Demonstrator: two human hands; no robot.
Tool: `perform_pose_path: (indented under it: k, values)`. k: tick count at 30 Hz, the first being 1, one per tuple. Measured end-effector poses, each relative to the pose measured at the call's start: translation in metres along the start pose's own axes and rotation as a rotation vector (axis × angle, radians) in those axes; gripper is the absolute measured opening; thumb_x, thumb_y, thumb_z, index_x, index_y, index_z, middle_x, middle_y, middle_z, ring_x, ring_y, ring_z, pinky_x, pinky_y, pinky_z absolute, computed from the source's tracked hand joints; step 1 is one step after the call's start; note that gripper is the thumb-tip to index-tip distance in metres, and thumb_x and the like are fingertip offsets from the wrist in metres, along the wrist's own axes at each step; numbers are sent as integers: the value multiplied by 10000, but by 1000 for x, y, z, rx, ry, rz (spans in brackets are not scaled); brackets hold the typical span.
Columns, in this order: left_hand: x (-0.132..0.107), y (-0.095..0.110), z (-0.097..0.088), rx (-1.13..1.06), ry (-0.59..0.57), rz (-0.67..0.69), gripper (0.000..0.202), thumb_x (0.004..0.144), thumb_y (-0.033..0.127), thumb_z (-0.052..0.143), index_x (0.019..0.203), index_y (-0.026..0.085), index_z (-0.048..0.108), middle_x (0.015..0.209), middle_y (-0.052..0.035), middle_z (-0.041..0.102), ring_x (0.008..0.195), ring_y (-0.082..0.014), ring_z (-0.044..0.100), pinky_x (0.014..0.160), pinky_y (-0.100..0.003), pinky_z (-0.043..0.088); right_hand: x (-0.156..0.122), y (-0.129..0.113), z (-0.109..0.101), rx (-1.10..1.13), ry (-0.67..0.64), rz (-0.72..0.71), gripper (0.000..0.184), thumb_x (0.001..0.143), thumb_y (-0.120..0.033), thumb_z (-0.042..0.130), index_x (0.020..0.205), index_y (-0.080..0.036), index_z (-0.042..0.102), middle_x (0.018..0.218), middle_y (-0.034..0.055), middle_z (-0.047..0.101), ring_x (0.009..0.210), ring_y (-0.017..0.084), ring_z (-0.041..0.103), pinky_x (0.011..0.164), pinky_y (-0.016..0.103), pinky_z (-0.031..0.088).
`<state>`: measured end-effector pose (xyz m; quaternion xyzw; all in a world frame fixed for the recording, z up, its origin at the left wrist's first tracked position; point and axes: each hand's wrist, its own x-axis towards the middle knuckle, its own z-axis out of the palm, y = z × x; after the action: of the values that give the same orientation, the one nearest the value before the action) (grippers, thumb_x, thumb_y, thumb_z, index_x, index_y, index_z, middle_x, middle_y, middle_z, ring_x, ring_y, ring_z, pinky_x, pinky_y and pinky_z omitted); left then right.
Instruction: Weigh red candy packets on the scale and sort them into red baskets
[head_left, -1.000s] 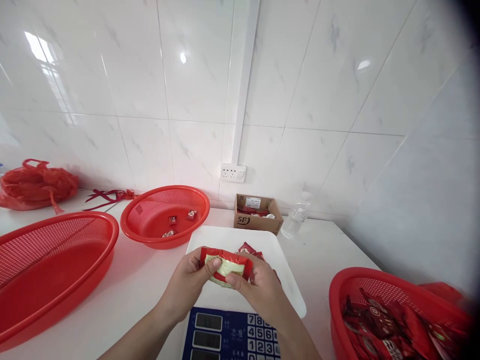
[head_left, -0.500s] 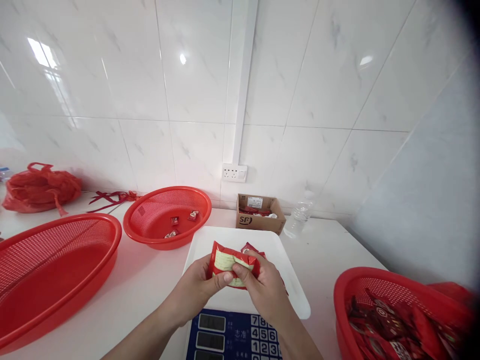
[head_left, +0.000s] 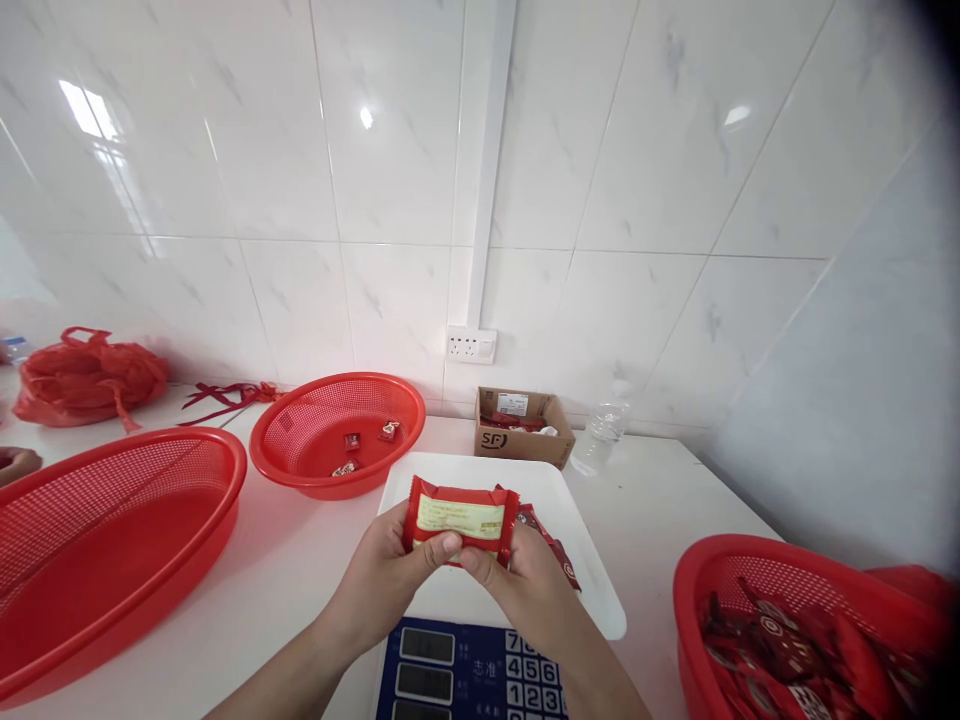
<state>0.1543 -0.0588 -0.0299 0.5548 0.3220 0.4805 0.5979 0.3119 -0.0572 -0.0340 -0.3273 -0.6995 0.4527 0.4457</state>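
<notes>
A red snack packet point(head_left: 460, 516) with a pale label is held upright over the white scale tray point(head_left: 570, 500). My left hand point(head_left: 382, 588) pinches its lower left edge and my right hand point(head_left: 517, 590) pinches its lower right edge; both are closed on it. More red packets point(head_left: 551, 545) lie on the tray behind my right hand. The blue keypad of the scale point(head_left: 469, 675) shows below my hands.
A red basket point(head_left: 795, 620) full of red packets stands at the right. A small red basket point(head_left: 337, 430) holds three small candies; a large red basket point(head_left: 112, 540) is at the left. A cardboard box point(head_left: 523, 428), a water bottle point(head_left: 598, 440), a red bag point(head_left: 90, 375) and another person's hand point(head_left: 15, 463) are around.
The packet was bent and squeezed between my hands; now it is flattened and raised upright with its label facing me. A person's hand has appeared at the left edge.
</notes>
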Motion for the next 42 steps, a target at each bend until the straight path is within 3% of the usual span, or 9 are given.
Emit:
perform_pose_path:
  k: [7, 23, 29, 37, 42]
  values:
    - [3, -5, -1, 21, -29, 21, 342, 789, 335, 613, 1106, 206, 612, 1097, -72, 657, 1012, -238, 587, 852, -340, 463, -1, 5, 2, -106, 125, -47, 312, 827, -332, 574, 1128, -258, 606, 1121, 32, 643, 1007, 204, 588, 873, 340, 465]
    - [3, -6, -4, -16, -98, -16, 362, 778, 287, 631, 1125, 189, 601, 1151, -87, 624, 1065, -252, 551, 900, -372, 435, -4, 11, 1, -29, 172, -52, 286, 819, -382, 565, 1047, -227, 641, 1066, 63, 666, 935, 228, 631, 812, 361, 518]
    - [3, -5, -6, -9, -48, 8, 365, 779, 288, 626, 1130, 188, 596, 1130, -83, 638, 1065, -254, 553, 894, -372, 442, 1, 5, 6, -25, 190, 4, 345, 815, -440, 549, 1085, -241, 631, 1080, 52, 664, 993, 228, 605, 866, 378, 489]
    - [1, -3, -7, 44, 29, 68, 329, 767, 305, 636, 1078, 199, 621, 1084, -64, 660, 1043, -259, 563, 840, -341, 462, 1, 2, 0, 20, -11, 22, 412, 812, -403, 577, 1187, -233, 570, 1165, 63, 624, 1014, 225, 587, 895, 391, 467]
    - [2, 1, -5, 46, 24, 72, 309, 761, 321, 641, 1042, 194, 629, 1010, -64, 672, 973, -240, 580, 837, -334, 450, 2, 2, 1, -63, 22, 2, 349, 841, -400, 530, 1148, -250, 599, 1127, 50, 641, 1028, 227, 578, 929, 407, 438]
